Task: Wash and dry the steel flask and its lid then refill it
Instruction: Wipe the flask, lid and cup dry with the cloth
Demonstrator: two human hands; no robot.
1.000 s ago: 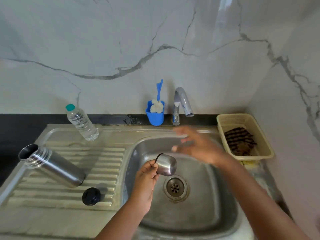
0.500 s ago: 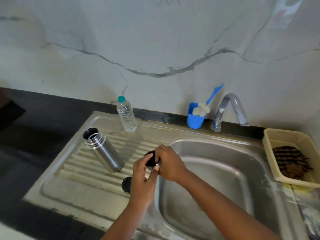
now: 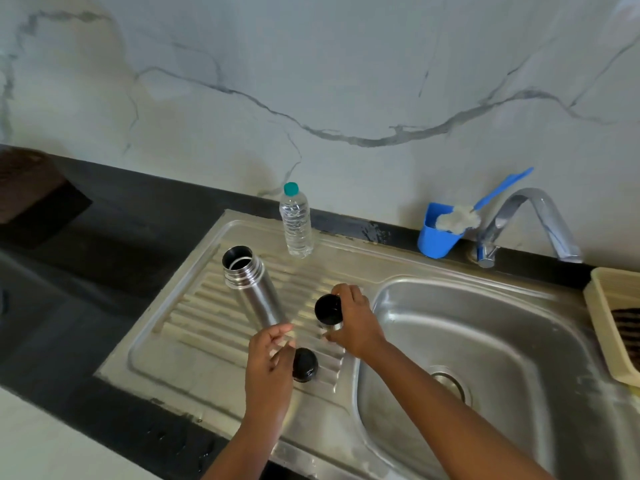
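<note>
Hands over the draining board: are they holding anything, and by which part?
The right hand grips the steel cup lid by its side wall, mouth up. The left hand holds nothing, fingers loose near the black stopper.

a blue cup [image 3: 435, 240] with a brush [image 3: 460, 220] stands beside the tap [image 3: 530, 223] (behind the sink); a beige basket [image 3: 604, 320] at right.
</note>
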